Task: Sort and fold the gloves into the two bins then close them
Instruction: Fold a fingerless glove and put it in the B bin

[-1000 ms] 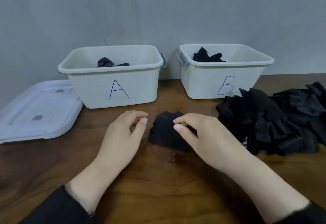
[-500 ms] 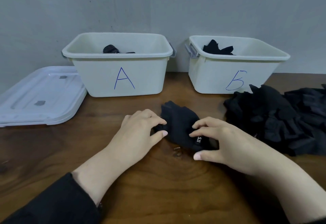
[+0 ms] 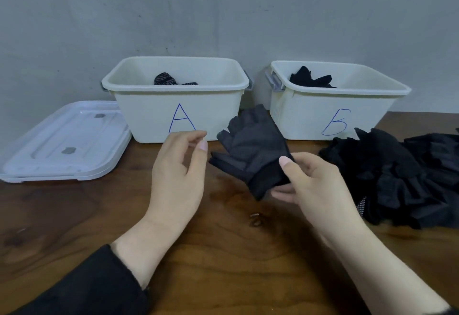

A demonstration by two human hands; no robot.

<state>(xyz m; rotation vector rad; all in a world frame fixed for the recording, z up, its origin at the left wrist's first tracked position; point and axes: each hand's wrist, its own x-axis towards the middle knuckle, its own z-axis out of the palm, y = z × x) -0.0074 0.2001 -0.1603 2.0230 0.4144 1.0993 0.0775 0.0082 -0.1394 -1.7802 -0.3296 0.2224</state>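
1. The right hand pinches a black glove at its cuff, with the thumb on top and the other fingers under it.
2. The glove is lifted above the table, in front of the gap between the two bins. Its short finger ends point to the far left.
3. The left hand is just left of the glove and does not touch it. Its fingers are loosely curled, with the thumb tip near the forefinger, and it holds nothing.
4. Bin A stands at the far side, left of centre. It is uncovered, and a dark dotted glove shows inside it.
5. Bin B stands to the right of bin A, apart from it. It is also uncovered, and a plain black glove shows inside.
6. A pile of black gloves lies on the table at the right, near bin B and just right of the right hand.
7. White lids lie flat on the table at the left, beside bin A. They seem stacked, but I cannot tell how many.
8. A grey wall stands behind the bins.
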